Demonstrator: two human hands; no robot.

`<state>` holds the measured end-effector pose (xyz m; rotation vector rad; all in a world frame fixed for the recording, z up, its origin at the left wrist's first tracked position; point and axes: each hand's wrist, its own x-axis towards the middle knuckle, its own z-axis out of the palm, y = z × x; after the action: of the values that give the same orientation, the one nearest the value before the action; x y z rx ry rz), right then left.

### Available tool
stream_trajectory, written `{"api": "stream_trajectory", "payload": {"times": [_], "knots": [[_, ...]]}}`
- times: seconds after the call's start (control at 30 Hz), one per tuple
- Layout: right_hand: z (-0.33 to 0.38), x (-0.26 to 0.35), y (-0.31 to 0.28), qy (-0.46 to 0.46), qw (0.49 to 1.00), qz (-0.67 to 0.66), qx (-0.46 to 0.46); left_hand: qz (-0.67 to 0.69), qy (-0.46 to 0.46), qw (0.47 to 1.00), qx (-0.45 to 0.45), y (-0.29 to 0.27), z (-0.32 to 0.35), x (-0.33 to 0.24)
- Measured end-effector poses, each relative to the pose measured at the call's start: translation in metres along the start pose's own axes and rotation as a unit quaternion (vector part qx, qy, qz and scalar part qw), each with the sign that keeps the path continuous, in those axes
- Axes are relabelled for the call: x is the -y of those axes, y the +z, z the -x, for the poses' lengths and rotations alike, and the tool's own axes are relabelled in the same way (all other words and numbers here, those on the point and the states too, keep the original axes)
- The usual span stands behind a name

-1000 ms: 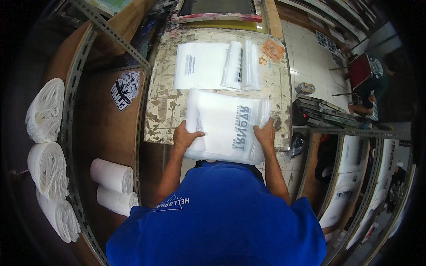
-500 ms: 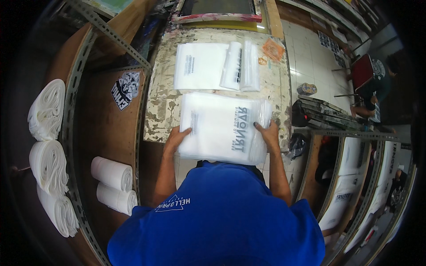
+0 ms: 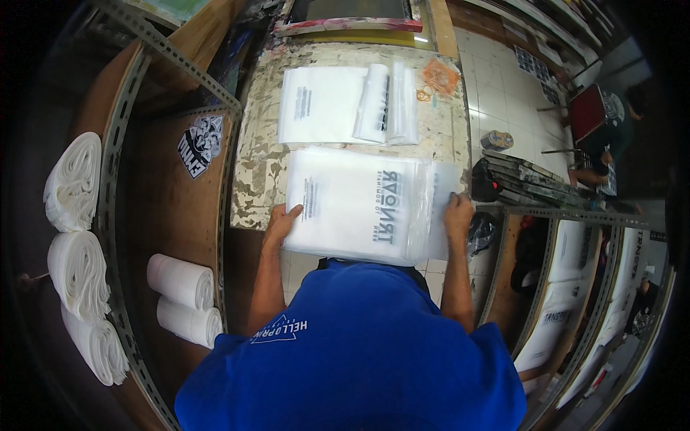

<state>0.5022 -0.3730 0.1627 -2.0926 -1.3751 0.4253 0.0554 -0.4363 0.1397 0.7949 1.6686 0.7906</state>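
A thick stack of white printed plastic bags [image 3: 363, 205] lies on the near end of a worn, paint-flaked table [image 3: 262, 169]. My left hand [image 3: 282, 221] rests against the stack's left edge with fingers spread along it. At the stack's right edge, my right hand [image 3: 458, 212] presses where loose bag ends stick out. Farther up the table lies a second flat stack of white bags [image 3: 316, 104], with two folded bundles of bags [image 3: 388, 104] on its right side.
Rolls of white material [image 3: 183, 280] sit on a wooden shelf at the left, with more rolls [image 3: 75, 251] beyond a metal upright. An orange mesh piece [image 3: 440, 75] lies at the table's far right corner. Dark frames [image 3: 532, 183] are stacked at the right; another person [image 3: 611, 136] crouches on the tiled floor.
The near stack has been pushed slightly up and squared on the table. My hands have moved from its lower corners to its left and right edges.
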Motion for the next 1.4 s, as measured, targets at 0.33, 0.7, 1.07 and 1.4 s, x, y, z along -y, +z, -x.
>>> {"api": "stream_trajectory", "payload": {"times": [0.33,0.7,1.07,1.4], "knots": [[-0.018,0.102,-0.265,-0.050,0.968,-0.244,-0.002,0.022,-0.002,1.000,0.010,-0.004,-0.009,0.021],[0.033,0.263,-0.171,-0.231,0.848,-0.321,0.353,-0.017,0.014,1.000,0.000,-0.002,0.001,0.002],[-0.010,0.159,-0.124,-0.049,0.783,-0.560,0.266,0.096,-0.045,0.994,-0.018,-0.008,-0.016,0.027],[0.023,0.040,0.012,0.023,0.914,-0.299,0.273,0.201,-0.051,0.974,0.094,-0.012,-0.013,0.019]]}}
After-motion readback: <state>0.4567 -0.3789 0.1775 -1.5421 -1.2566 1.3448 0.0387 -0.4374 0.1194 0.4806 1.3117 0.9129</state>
